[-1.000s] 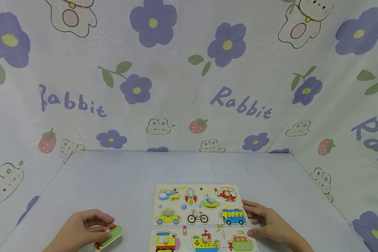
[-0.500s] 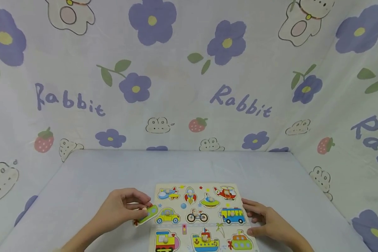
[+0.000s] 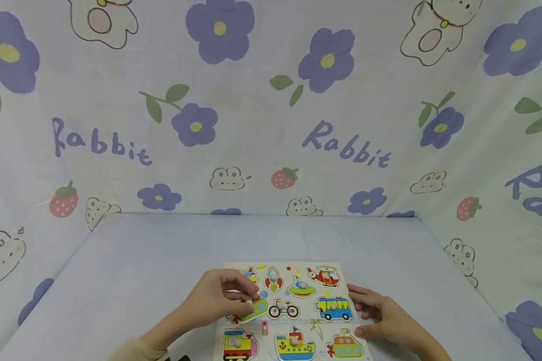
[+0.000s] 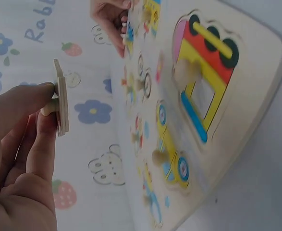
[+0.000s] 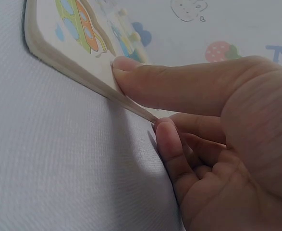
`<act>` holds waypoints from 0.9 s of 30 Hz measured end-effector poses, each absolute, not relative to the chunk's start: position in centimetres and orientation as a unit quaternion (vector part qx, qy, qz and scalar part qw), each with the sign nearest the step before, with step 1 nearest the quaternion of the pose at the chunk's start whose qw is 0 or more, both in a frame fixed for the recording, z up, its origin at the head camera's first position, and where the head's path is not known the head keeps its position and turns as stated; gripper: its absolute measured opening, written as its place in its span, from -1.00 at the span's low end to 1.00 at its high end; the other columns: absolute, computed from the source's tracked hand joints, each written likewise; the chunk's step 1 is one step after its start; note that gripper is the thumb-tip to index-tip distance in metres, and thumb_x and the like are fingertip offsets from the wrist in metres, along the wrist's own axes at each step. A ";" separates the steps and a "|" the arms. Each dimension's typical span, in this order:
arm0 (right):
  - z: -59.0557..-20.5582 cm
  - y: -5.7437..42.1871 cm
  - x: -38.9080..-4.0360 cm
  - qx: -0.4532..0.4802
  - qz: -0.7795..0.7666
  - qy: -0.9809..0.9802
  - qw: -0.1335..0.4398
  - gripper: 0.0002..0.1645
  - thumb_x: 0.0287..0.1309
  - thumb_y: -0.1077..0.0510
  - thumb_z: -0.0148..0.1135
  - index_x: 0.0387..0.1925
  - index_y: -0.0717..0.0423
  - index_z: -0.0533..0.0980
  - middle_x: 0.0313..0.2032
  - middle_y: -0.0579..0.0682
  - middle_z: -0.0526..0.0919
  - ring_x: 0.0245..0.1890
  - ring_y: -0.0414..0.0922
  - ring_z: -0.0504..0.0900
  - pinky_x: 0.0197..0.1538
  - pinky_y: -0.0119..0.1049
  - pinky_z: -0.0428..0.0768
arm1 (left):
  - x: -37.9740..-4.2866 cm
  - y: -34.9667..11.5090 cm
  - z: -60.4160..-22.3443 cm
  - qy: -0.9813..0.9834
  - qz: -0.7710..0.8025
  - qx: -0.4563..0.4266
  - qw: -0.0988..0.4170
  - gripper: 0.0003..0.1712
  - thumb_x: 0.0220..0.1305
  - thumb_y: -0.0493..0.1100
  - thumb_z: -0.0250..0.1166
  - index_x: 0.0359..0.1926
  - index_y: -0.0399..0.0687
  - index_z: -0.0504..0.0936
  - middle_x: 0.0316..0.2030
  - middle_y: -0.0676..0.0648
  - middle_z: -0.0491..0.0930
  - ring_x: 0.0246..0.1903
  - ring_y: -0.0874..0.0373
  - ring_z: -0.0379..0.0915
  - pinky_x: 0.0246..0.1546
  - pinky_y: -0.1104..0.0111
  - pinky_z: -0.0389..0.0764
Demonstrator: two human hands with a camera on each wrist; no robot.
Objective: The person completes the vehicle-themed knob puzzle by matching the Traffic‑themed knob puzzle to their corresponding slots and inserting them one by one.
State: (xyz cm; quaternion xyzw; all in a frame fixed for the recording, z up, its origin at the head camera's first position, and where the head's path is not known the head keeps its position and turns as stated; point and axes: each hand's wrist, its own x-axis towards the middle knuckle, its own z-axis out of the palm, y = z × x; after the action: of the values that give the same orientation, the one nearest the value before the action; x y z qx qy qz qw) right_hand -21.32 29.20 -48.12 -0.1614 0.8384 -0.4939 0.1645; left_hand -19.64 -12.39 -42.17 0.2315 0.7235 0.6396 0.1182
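My left hand [image 3: 217,298] pinches a green submarine puzzle piece [image 3: 259,310] by its small wooden knob, over the left part of a wooden peg puzzle board [image 3: 266,347]. Seen edge-on in the left wrist view, the submarine piece [image 4: 62,108] hangs above the board, its knob between thumb and fingers. The yellow car and the plane are partly hidden behind this hand in the head view. My right hand [image 3: 384,320] grips the board's right edge, thumb on top and fingers below. Near that thumb lies a knobless submarine picture [image 3: 346,348] on the board.
Knobbed pieces sit in the board, among them a train [image 3: 239,346], a ship [image 3: 294,347] and a bus [image 3: 334,308]. The board lies on a pale cloth-covered table [image 3: 162,240]. Patterned fabric walls [image 3: 262,115] stand behind and at the sides.
My left hand has carried the submarine piece rightward from the table left of the board to over the board's left part. My right hand has stayed at the board's edge.
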 end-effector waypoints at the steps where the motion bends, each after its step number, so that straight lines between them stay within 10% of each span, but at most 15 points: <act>1: -48.1 29.2 -21.3 -0.161 -0.496 0.837 0.166 0.03 -0.16 0.15 0.60 0.37 0.25 0.33 0.45 0.15 0.15 -0.02 -0.04 0.42 -0.05 -0.40 0.50 | -19.6 -12.0 -42.4 0.722 0.639 0.237 0.123 -0.74 0.03 -0.42 0.47 -0.22 -0.20 0.69 -0.20 -0.17 0.67 -0.18 -0.06 0.66 -0.15 0.22 0.64; 27: -46.9 28.4 -21.1 -0.095 -0.513 0.836 0.173 -0.06 -0.21 0.27 0.61 0.29 0.28 0.42 0.36 0.19 0.32 -0.05 0.01 0.55 -0.09 -0.28 0.62 | -19.8 -4.2 -44.8 0.697 0.618 0.321 0.171 -0.79 0.02 -0.50 0.40 -0.30 -0.22 0.68 -0.30 -0.05 0.68 -0.36 0.15 0.64 -0.28 0.29 0.67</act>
State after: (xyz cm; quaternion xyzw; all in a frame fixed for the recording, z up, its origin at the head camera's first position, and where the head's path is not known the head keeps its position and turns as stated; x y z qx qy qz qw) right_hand -21.11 28.44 -46.91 -0.0945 0.8355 -0.5128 0.1731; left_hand -19.85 -4.19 -44.79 0.3213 0.6969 0.6180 0.1710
